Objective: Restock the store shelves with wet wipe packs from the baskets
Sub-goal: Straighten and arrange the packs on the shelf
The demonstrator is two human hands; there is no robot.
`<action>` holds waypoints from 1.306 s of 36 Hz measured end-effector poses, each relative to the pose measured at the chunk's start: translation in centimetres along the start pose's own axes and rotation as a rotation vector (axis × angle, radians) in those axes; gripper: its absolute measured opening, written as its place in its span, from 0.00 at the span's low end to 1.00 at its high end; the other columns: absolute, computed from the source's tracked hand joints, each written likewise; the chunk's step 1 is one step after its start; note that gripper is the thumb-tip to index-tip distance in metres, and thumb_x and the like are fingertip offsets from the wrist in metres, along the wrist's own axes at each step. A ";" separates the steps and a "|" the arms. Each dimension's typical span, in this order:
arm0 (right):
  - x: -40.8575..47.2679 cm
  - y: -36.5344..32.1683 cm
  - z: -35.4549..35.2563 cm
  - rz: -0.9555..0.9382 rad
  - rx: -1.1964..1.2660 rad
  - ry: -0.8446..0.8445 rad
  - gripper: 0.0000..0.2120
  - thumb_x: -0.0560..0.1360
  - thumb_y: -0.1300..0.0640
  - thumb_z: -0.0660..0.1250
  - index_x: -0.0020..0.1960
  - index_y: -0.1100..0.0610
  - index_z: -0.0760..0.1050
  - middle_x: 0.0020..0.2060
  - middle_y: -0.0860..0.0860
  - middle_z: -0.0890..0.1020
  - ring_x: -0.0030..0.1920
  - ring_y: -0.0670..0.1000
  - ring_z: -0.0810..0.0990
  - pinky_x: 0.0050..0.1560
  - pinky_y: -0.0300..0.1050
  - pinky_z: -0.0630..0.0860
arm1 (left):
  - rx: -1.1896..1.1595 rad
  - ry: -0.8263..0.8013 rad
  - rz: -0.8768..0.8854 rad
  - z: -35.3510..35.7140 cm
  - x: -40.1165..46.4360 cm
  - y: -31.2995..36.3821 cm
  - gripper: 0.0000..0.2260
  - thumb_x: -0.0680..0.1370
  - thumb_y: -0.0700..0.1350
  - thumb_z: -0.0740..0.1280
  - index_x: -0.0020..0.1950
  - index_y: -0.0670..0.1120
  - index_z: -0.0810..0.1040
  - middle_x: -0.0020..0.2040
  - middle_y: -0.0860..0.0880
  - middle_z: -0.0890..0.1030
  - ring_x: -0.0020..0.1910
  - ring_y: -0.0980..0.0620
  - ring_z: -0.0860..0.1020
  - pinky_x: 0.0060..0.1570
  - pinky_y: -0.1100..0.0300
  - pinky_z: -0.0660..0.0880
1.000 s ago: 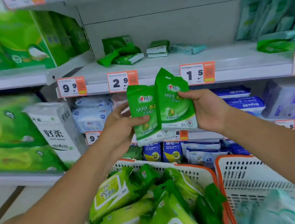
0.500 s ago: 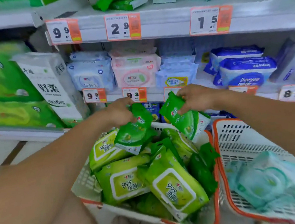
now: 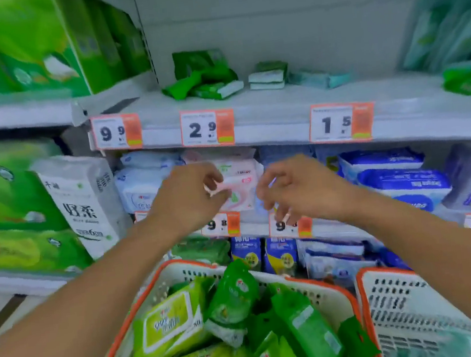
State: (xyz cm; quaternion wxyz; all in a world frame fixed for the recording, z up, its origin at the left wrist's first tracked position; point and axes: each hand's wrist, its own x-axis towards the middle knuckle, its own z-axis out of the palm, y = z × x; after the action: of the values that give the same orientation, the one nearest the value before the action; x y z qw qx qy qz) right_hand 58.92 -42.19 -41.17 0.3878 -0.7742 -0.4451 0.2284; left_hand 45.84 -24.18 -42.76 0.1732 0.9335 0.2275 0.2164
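My upper shelf point(image 3: 279, 106) carries few items: at its 10 o'clock, a loose heap of green wipe packs point(image 3: 202, 79); at 12 o'clock, two flat white-and-green packs point(image 3: 268, 76) stacked; just beside them toward 1 o'clock, a teal pack point(image 3: 320, 79) lying flat; at 3 o'clock, teal packs point(image 3: 446, 28) leaning upright with a green pack point(image 3: 469, 79) in front. Price tags point(image 3: 207, 128) hang on its front edge.
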 end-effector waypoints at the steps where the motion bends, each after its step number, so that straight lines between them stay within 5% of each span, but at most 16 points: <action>1: 0.8 -2.1 -1.5 -0.091 0.045 0.138 0.03 0.77 0.60 0.70 0.45 0.60 0.79 0.35 0.59 0.84 0.30 0.55 0.83 0.30 0.48 0.80 | -0.094 0.191 0.073 -2.7 1.4 1.0 0.05 0.74 0.50 0.73 0.46 0.51 0.80 0.39 0.56 0.82 0.35 0.60 0.80 0.42 0.60 0.77; 3: 3.5 -5.2 -4.1 -0.244 0.022 0.375 0.05 0.74 0.61 0.71 0.40 0.57 0.79 0.32 0.58 0.82 0.31 0.58 0.83 0.31 0.52 0.81 | -0.201 0.464 0.144 -7.2 4.5 2.2 0.04 0.74 0.48 0.72 0.42 0.50 0.80 0.33 0.57 0.80 0.31 0.62 0.77 0.38 0.63 0.75; 5: 7.3 -6.7 -5.9 -0.295 -0.040 0.504 0.06 0.71 0.61 0.72 0.38 0.53 0.78 0.33 0.55 0.81 0.34 0.56 0.82 0.39 0.57 0.83 | -0.125 0.511 0.162 -10.0 7.7 2.2 0.03 0.74 0.48 0.71 0.43 0.51 0.80 0.34 0.56 0.80 0.35 0.58 0.78 0.43 0.62 0.75; 8: 13.7 -7.6 -7.8 -0.193 -0.295 0.460 0.13 0.69 0.58 0.77 0.52 0.53 0.78 0.47 0.53 0.83 0.50 0.54 0.82 0.56 0.49 0.78 | 0.100 0.171 0.006 -10.8 12.9 0.3 0.17 0.74 0.51 0.74 0.61 0.47 0.78 0.56 0.46 0.82 0.57 0.47 0.80 0.57 0.59 0.74; 11: 18.8 -7.9 -8.6 -0.046 -0.372 0.351 0.36 0.67 0.53 0.80 0.71 0.56 0.69 0.66 0.57 0.76 0.64 0.57 0.75 0.62 0.48 0.74 | 0.233 -0.135 -0.142 -10.1 16.1 -1.7 0.38 0.74 0.54 0.74 0.78 0.45 0.61 0.76 0.43 0.67 0.73 0.43 0.68 0.69 0.56 0.67; 16: 26.0 -7.2 -8.7 0.111 -0.527 0.125 0.64 0.58 0.43 0.83 0.80 0.43 0.44 0.76 0.56 0.56 0.68 0.60 0.69 0.52 0.52 0.81 | 0.154 -0.301 -0.305 -9.3 20.6 -3.2 0.50 0.72 0.61 0.74 0.81 0.53 0.44 0.81 0.48 0.54 0.76 0.42 0.62 0.67 0.49 0.68; 18: 28.3 -7.0 -8.5 0.137 -0.553 0.111 0.69 0.53 0.38 0.83 0.80 0.42 0.41 0.77 0.55 0.55 0.71 0.59 0.67 0.57 0.51 0.79 | 0.144 -0.337 -0.301 -8.9 22.4 -3.4 0.51 0.72 0.61 0.74 0.81 0.56 0.40 0.82 0.49 0.52 0.76 0.41 0.62 0.67 0.46 0.69; 21: 31.2 -6.6 -7.9 0.100 -0.531 0.086 0.64 0.53 0.38 0.83 0.80 0.46 0.51 0.75 0.53 0.65 0.73 0.56 0.66 0.70 0.53 0.69 | 0.194 -0.354 -0.286 -8.0 24.6 -3.8 0.47 0.75 0.60 0.72 0.81 0.56 0.41 0.81 0.48 0.54 0.76 0.42 0.62 0.68 0.47 0.68; 26: 33.4 -6.0 -6.8 0.041 -0.378 0.172 0.38 0.56 0.49 0.84 0.65 0.51 0.76 0.57 0.51 0.81 0.55 0.53 0.80 0.58 0.46 0.79 | 0.267 -0.251 -0.210 -5.9 26.7 -5.2 0.35 0.79 0.54 0.69 0.81 0.49 0.56 0.76 0.44 0.67 0.71 0.43 0.69 0.69 0.54 0.68; 30: 32.5 -5.7 -6.7 -0.024 -0.292 0.263 0.40 0.56 0.48 0.80 0.67 0.50 0.77 0.57 0.50 0.82 0.55 0.52 0.81 0.54 0.45 0.82 | 0.186 -0.025 -0.178 -5.5 26.8 -6.2 0.19 0.81 0.46 0.65 0.73 0.48 0.72 0.68 0.44 0.76 0.66 0.43 0.74 0.66 0.54 0.72; 33: 30.3 -5.9 -7.8 -0.046 -0.015 0.252 0.27 0.61 0.58 0.79 0.61 0.56 0.81 0.53 0.54 0.83 0.52 0.52 0.83 0.46 0.49 0.85 | -0.065 0.046 -0.152 -6.8 25.7 -6.3 0.14 0.80 0.43 0.69 0.65 0.46 0.80 0.57 0.45 0.81 0.56 0.47 0.78 0.57 0.61 0.74; 38: 23.0 -6.3 -10.1 -0.121 0.227 0.199 0.04 0.71 0.65 0.73 0.44 0.58 0.82 0.40 0.52 0.83 0.46 0.50 0.82 0.45 0.45 0.84 | -0.376 0.066 -0.068 -8.9 22.2 -5.2 0.04 0.78 0.44 0.71 0.52 0.46 0.83 0.44 0.44 0.80 0.42 0.48 0.76 0.53 0.48 0.79; 43: 15.6 -5.3 -11.5 -0.142 0.195 0.189 0.10 0.73 0.67 0.72 0.54 0.62 0.82 0.45 0.55 0.84 0.45 0.50 0.82 0.47 0.46 0.84 | -0.559 0.039 0.019 -10.8 17.4 -2.1 0.07 0.80 0.41 0.67 0.57 0.44 0.81 0.53 0.40 0.82 0.50 0.49 0.80 0.52 0.62 0.81; 47: 10.8 -3.5 -11.9 -0.222 0.020 0.267 0.24 0.71 0.65 0.76 0.64 0.52 0.78 0.56 0.50 0.80 0.46 0.51 0.83 0.48 0.48 0.84 | -0.690 0.034 0.051 -11.6 13.2 0.0 0.07 0.81 0.40 0.65 0.57 0.45 0.80 0.57 0.38 0.82 0.51 0.47 0.82 0.53 0.60 0.80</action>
State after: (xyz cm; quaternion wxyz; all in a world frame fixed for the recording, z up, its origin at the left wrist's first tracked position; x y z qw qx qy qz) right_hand 70.92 -36.49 -31.38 0.4740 -0.7398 -0.4702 0.0838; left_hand 50.81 -15.00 -28.65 0.4695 0.8215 0.1204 0.3002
